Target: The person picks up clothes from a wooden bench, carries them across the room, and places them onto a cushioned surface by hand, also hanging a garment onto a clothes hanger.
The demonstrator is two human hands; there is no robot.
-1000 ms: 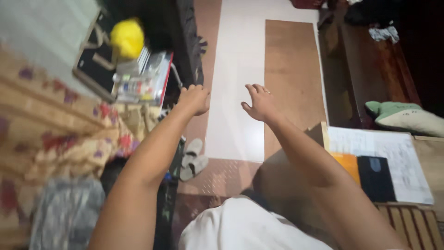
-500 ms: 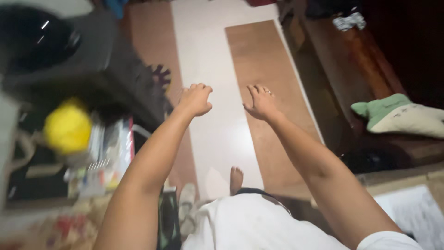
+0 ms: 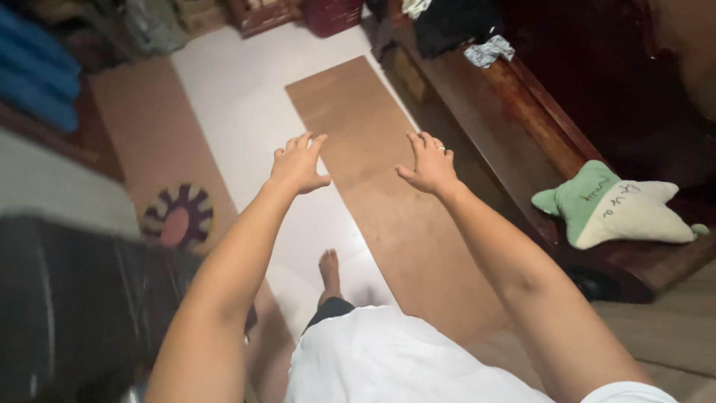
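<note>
Head view looks down on both arms stretched forward over the floor: the left hand [image 3: 297, 163] is held out with its fingers loosely spread and grasping nothing, and the right hand [image 3: 428, 164], a ring on one finger, is likewise released and empty. Beneath and between them a long brown board [image 3: 373, 164] lies flat on the pale floor [image 3: 239, 97], running away from the person, whose bare foot [image 3: 328, 270] stands just beside its near left edge. A green and cream star-shaped cushion [image 3: 615, 205] rests on the dark wooden bench [image 3: 522, 97] to the right, and a round patterned mat [image 3: 177, 216] lies to the left.
</note>
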